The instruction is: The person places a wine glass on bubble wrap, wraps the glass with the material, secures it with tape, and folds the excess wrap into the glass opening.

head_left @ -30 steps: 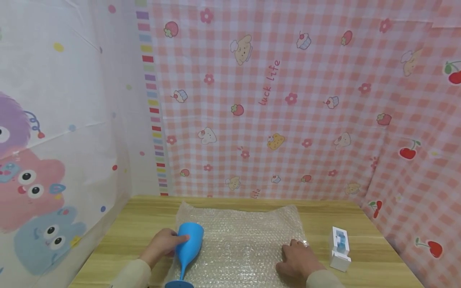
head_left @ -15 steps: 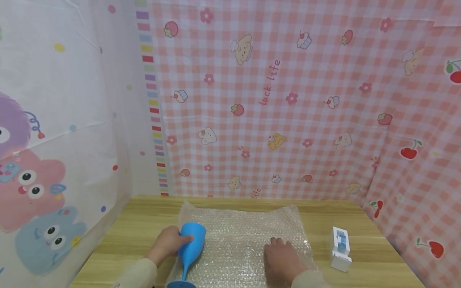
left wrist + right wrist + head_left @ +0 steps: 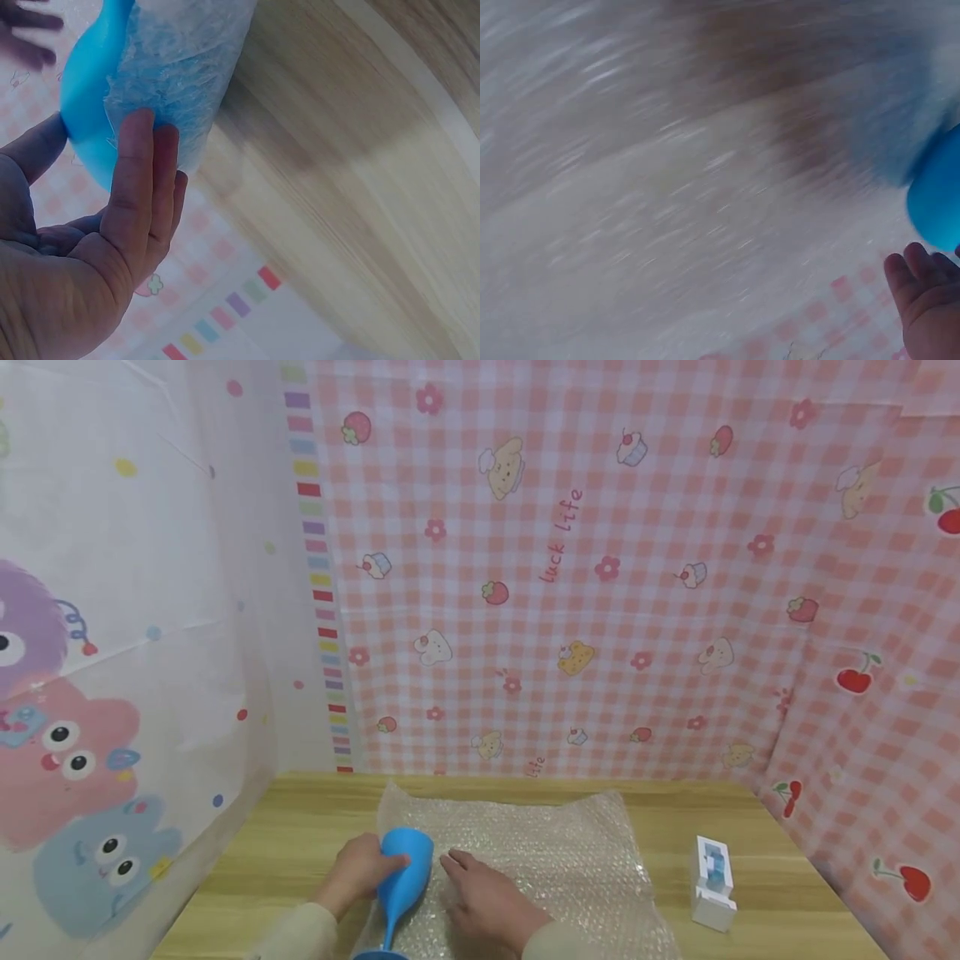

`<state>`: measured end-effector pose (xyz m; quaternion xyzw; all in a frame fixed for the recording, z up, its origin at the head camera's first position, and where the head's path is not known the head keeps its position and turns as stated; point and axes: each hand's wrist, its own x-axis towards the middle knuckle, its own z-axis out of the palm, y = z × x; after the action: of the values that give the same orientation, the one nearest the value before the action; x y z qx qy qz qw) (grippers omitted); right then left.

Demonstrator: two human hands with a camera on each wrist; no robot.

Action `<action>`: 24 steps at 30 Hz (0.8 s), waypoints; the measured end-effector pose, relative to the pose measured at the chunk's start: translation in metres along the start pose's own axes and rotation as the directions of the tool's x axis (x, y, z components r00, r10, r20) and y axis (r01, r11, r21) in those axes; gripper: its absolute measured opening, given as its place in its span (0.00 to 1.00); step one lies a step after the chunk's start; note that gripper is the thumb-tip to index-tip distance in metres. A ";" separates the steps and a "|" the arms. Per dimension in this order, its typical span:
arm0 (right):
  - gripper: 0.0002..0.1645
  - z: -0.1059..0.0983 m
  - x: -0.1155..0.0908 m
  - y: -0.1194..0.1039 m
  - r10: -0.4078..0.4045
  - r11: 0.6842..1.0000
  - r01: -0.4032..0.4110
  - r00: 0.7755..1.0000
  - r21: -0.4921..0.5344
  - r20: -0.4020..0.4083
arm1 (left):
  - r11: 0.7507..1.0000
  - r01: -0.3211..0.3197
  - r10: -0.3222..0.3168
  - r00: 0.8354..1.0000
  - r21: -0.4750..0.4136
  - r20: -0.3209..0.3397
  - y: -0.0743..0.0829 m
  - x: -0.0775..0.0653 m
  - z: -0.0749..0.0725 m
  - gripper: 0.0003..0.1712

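Note:
A blue goblet [image 3: 407, 870] lies tilted on a sheet of clear bubble wrap [image 3: 555, 847], its foot cut off at the bottom of the head view. My left hand [image 3: 362, 866] holds it by the bowl. In the left wrist view the thumb presses on the bare blue bowl [image 3: 86, 97], while the fingers [image 3: 133, 172] hold a turned-up edge of bubble wrap [image 3: 184, 67] against its other side. My right hand [image 3: 487, 897], fingers extended, is over the wrap just right of the goblet. The right wrist view catches its fingers [image 3: 919, 274] below the blue bowl.
A white dispenser [image 3: 712, 885] with a blue roll-like piece in it stands right of the wrap on the wooden table [image 3: 780, 893]. A pink checked cloth [image 3: 465, 693] hangs behind, with a printed white sheet [image 3: 187, 693] on the left.
My right hand has moved left across the bubble wrap, from its right side to close beside the goblet. My left hand and the goblet have shifted slightly right, the wrap's left edge too.

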<state>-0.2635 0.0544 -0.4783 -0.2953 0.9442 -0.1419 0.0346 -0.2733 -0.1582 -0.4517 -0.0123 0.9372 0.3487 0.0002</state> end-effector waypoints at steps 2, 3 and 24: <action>0.37 0.003 0.008 -0.006 -0.037 0.998 0.038 0.999 0.043 -0.038 | 1.000 -0.006 0.006 1.000 0.004 -0.003 0.000 0.000 0.000 0.26; 0.37 0.005 0.012 -0.009 -0.060 0.996 0.063 0.997 0.060 -0.057 | 1.000 -0.006 0.006 1.000 0.000 -0.003 0.000 0.000 0.001 0.25; 0.39 0.010 0.022 -0.025 -0.045 0.993 0.052 0.997 0.102 -0.066 | 0.983 -0.044 0.050 0.998 -0.178 0.026 -0.029 0.007 -0.005 0.13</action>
<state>-0.2664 0.0195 -0.4804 -0.3114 0.9287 -0.2008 0.0165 -0.2795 -0.1836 -0.4668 0.0153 0.9022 0.4309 0.0052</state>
